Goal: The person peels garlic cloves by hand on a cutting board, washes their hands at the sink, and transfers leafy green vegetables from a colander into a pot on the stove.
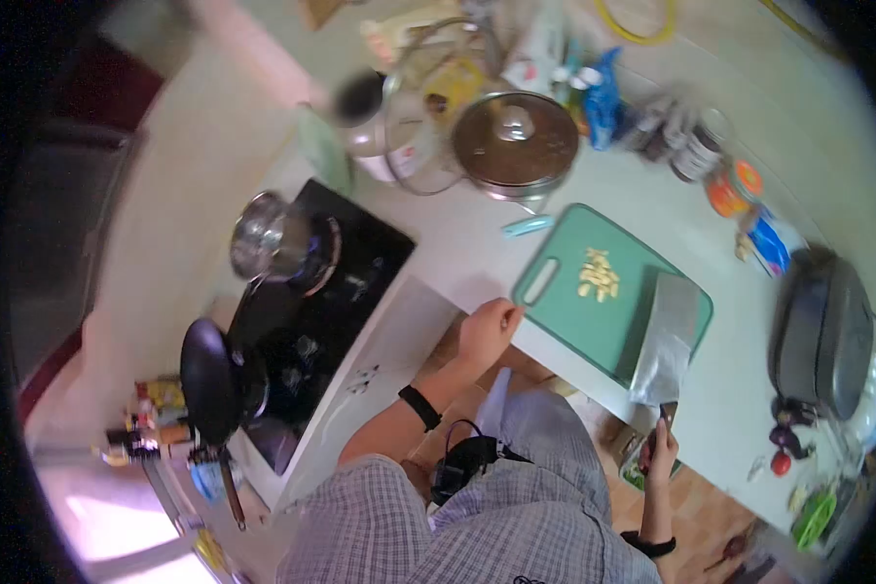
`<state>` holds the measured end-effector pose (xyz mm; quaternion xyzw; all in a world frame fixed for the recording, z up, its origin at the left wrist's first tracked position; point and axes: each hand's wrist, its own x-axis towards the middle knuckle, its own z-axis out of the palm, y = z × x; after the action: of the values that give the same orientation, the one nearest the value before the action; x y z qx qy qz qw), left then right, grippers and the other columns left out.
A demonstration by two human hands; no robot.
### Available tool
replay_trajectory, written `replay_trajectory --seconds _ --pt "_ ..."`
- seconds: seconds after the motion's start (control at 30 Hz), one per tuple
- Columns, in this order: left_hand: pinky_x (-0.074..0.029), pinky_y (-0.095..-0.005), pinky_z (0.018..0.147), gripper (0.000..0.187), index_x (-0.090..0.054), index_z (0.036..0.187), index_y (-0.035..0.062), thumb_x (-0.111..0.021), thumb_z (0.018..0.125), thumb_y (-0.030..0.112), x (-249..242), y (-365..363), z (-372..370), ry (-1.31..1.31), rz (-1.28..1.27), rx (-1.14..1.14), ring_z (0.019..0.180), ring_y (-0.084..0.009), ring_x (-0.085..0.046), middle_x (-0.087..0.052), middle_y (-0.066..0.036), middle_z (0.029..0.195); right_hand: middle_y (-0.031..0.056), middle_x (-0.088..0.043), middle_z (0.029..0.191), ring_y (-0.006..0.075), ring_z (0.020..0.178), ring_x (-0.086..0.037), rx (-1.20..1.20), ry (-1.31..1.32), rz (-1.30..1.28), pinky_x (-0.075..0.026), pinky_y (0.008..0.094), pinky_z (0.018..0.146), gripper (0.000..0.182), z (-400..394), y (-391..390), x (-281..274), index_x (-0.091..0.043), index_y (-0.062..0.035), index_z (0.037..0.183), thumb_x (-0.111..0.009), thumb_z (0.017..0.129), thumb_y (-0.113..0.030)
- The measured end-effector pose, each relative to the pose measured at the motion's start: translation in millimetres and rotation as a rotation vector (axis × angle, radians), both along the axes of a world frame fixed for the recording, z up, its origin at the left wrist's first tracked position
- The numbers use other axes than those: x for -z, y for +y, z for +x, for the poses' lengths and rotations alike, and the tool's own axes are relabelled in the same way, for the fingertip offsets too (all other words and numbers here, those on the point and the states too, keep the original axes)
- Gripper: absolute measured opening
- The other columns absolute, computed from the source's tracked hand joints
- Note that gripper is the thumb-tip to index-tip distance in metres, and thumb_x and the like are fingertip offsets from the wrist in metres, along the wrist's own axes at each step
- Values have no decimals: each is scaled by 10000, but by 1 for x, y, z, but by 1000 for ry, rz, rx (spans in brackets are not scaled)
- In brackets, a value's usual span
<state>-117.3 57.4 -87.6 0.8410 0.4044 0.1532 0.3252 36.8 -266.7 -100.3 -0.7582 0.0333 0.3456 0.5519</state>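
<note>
My right hand (660, 454) is wrapped round the handle of a cleaver (668, 336). Its broad blade lies over the right side of a green cutting board (574, 331). Peeled garlic cloves or similar pale pieces (599, 275) sit in a small heap near the board's middle, left of the blade and apart from it. My left hand (490, 331) is closed, fingers curled, beside the board's near left corner and its handle slot. Whether anything is inside those fingers is hidden.
A lidded pan (516, 146) stands behind the board, near a small light-blue item (528, 226). Left is a black cooktop (360, 268) with a steel pot (268, 243) and a frying pan (209, 380). Jars (701, 146) line the wall; a dark grey appliance (822, 331) stands right.
</note>
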Motion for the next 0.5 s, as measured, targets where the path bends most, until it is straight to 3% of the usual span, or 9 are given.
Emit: replay_trajectory --seconds 0.1,0.23,0.37,0.43,0.5 --pt "-417 -367 549 285 -509 722 47 -518 794 322 14 16 -65 26 37 -537 608 -290 -534 -549 -110 645 -18 -314 378 72 265 -271 -50 -38 -49 -196 215 253 408 -7 -9 20 -364 -123 542 -472 826 -397" --pt "-422 -362 569 279 -505 779 70 -540 781 347 34 37 -166 53 54 -1040 639 -268 -540 -549 -90 675 -18 -317 387 70 275 -277 -70 23 -30 -203 212 264 408 -11 -6 15 -362 -126 549 -474 822 -409" --pt "-425 -363 585 270 -503 787 67 -564 766 329 43 51 -246 36 159 -1249 679 -275 -540 -552 -89 745 -23 -302 400 66 280 -253 -54 12 5 -190 211 265 407 -3 -14 32 -364 -134 551 -490 810 -421" --pt "-438 -375 622 294 -495 768 43 -586 747 322 40 63 -270 127 296 -1330 729 -289 -547 -545 -113 798 -25 -295 401 67 278 -245 -53 38 82 -183 214 261 408 2 -14 32 -363 -138 549 -488 810 -426" --pt "-443 -383 641 322 -500 775 28 -585 744 338 36 76 -283 249 330 -1337 751 -300 -549 -543 -133 820 -28 -287 396 69 272 -243 -50 -7 -7 -178 219 255 411 8 -16 37 -350 -143 545 -477 817 -423"
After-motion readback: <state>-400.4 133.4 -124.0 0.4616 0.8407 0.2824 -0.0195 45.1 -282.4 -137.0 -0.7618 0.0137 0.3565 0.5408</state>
